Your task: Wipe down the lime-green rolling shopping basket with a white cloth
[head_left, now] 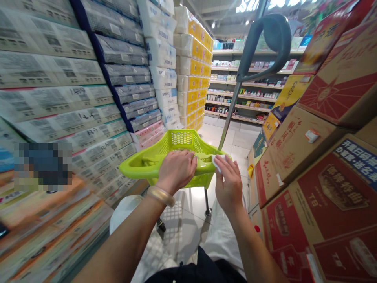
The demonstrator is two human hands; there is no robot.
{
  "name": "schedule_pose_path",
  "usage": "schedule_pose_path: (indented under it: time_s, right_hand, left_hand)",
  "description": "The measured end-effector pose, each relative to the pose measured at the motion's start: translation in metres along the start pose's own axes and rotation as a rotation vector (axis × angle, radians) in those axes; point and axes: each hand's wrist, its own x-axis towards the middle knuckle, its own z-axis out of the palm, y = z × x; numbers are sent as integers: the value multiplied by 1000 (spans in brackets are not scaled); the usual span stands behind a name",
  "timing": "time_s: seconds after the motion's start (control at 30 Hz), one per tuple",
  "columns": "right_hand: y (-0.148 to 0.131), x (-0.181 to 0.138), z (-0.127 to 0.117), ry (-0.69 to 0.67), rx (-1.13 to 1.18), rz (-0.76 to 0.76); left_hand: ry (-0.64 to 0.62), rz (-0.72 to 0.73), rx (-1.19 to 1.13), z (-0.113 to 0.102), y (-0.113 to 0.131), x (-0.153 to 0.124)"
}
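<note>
A lime-green shopping basket [140,169] with perforated walls is in front of me, at about waist height. My left hand [178,167], with a gold-coloured bangle at its wrist, is closed over the near rim of the basket. To its right, my right hand [229,186] presses a small white wipe [217,162] against the rim's right corner, fingers held together. A metal pole [230,118] rises beside that corner and carries a grey loop handle [282,59]; neither hand touches the loop. Fingertips of the left hand are partly hidden.
Stacked paper packs [59,70] line my left, with yellow-and-white packs [197,65] farther along. Cardboard cartons [306,139] are piled close on my right. Shelves of small goods [253,88] stand at the back, beyond a tiled floor [237,135]. Caster wheels [161,225] show below the basket.
</note>
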Motion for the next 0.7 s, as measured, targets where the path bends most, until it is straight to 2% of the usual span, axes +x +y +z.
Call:
schedule_pose_path:
  time_s: [0.07, 0.23, 0.4, 0.47, 0.63, 0.7]
  right_hand:
    - [1, 0, -1, 30, -14, 29]
    - [-11, -4, 2, -130, 102, -108]
    - [-3, -2, 0, 27, 27, 20]
    - [-3, -1, -1, 39, 14, 38]
    - [-16, -4, 1, -157, 127, -135]
    - [-13, -3, 1, -120, 123, -111]
  left_hand:
    - [9, -2, 16, -1, 0, -2]
    - [32, 10, 22, 0, -3, -4]
    - [25, 22, -1, 1, -11, -6]
    - [19, 21, -13, 0, -14, -7]
    - [30, 24, -37, -1, -20, -10]
    - [35, 35, -44, -2, -23, -12]
